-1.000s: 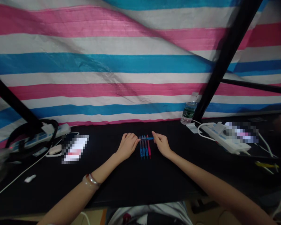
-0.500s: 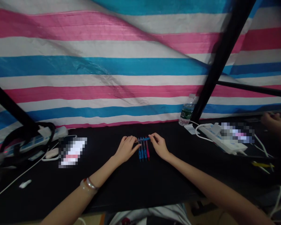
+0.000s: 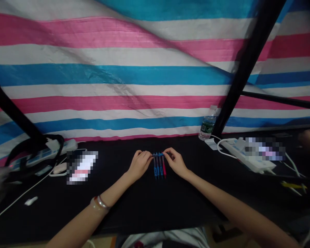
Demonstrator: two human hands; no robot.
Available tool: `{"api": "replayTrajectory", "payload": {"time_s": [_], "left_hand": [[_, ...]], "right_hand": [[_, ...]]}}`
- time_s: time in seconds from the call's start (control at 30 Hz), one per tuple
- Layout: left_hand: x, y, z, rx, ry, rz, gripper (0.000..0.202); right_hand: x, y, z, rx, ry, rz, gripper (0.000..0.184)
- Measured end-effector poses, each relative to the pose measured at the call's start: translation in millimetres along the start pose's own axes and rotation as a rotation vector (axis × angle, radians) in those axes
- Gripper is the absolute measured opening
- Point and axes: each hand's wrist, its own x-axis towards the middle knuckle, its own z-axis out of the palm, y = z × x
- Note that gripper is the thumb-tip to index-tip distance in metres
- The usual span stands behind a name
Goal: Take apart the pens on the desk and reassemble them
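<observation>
The left hand [image 3: 139, 164] and right hand [image 3: 176, 162] stand at opposite ends of a slim blue plastic pen [image 3: 158, 154], which lies crosswise over the upper ends of a parallel row of pens. The fingers of both hands are curved closed, pinching that pen at its ends. The row comprises three blue pens [image 3: 157, 168] and one red pen [image 3: 164, 167], all with tapered barrels, lying flat on a matte black counter [image 3: 144, 210]. A smooth metal bangle [image 3: 101, 202] circles the left wrist. Farther off stand a ribbed clear plastic water bottle [image 3: 208, 124] and a white power strip [image 3: 248, 156] with looped cable, before a woven striped tarpaulin [image 3: 119, 103]. Another person's hand [image 3: 308, 138] rests at the right edge.
</observation>
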Motion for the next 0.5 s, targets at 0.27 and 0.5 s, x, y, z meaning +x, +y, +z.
{"api": "replayTrajectory", "payload": {"time_s": [0.27,0.5], "left_hand": [[0.0,-1.0,1.5,0.005,0.019,0.026,0.015],[0.2,-0.7,1.2,-0.047,-0.022,0.0,0.017]], "right_hand": [[2.9,0.4,-2.7,-0.054,-0.01,-0.125,0.02],[2.7,0.5,-4.7,-0.069,-0.074,-0.208,0.028]]}}
